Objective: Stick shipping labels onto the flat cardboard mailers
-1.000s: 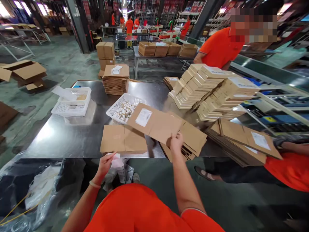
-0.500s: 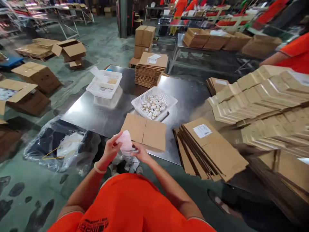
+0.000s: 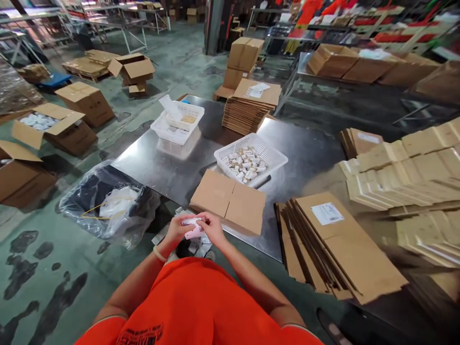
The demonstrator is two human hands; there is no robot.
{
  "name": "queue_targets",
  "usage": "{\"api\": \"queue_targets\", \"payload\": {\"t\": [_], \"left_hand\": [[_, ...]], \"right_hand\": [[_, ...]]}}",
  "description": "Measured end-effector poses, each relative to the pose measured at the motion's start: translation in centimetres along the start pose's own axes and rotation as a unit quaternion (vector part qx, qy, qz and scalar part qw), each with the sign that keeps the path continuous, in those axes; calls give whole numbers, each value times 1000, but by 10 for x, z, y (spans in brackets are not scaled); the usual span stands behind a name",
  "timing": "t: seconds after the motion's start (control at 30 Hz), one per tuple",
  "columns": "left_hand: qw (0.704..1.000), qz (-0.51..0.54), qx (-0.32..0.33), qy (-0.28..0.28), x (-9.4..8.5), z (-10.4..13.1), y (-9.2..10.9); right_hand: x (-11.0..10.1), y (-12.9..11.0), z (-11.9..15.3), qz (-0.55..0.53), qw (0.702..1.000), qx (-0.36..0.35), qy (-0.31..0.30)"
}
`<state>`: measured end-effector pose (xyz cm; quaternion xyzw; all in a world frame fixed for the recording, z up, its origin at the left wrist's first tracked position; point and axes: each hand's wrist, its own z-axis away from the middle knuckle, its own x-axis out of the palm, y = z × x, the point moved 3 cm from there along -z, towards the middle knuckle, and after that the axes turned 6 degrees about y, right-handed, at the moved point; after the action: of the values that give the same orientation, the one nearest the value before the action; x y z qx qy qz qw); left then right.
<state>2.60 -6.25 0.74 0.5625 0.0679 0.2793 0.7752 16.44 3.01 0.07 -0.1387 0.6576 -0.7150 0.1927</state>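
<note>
Pink-and-white packet (image 3: 193,229), small and flat, is sitting pinched between both hands just in front of the person's orange shirt, its long axis lying roughly crosswise from one hand to the other; which end is which is too small to tell. Beyond the hands, the steel table (image 3: 158,165) is stretching away, and the flat cardboard stack (image 3: 334,244) is lying well off to the right hand's side. Just past the fingers, the folded brown carton (image 3: 230,201) is resting on the table's near edge, and further on the white basket (image 3: 251,160) is holding small tubes. The left hand (image 3: 176,231) is curling closed on the packet's left end; the right hand (image 3: 212,228) is closing on its right end.
</note>
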Motion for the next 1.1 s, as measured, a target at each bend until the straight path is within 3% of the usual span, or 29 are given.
{"api": "queue_targets", "payload": {"t": [0.17,0.27,0.4,0.53,0.63,0.8,0.83,0.9,1.0,1.03,1.1], "left_hand": [[997,-79,-15,6,15,-23,3],[993,-92,-53,-56,24,-33,-3],[981,-75,-121,-129,36,-44,-19],[980,-40,-150,-120,42,-62,-36],[981,-44,-154,-107,33,-70,-50],[974,-87,-165,-125,-8,-56,-69],[974,-94,-157,-131,-16,-53,-69],[974,-110,-125,-155,-27,-51,-66],[960,-171,-71,-209,-22,-54,-52],[952,-202,-50,-224,-15,-56,-46],[936,-263,10,-232,4,-61,-32]], "right_hand": [[-18,1,17,90,975,-174,100],[-39,-4,8,134,952,-231,148],[-84,-17,-65,178,940,-159,243],[-110,-26,-144,261,925,-42,275],[-107,-23,-168,351,902,0,249],[-90,-14,-158,448,847,-20,285],[-80,-12,-155,464,841,-42,273],[-52,-7,-151,492,844,-90,195],[-18,0,-150,513,851,-103,52],[-18,1,-150,517,851,-88,35],[-41,-4,-147,522,849,-52,62]]}}
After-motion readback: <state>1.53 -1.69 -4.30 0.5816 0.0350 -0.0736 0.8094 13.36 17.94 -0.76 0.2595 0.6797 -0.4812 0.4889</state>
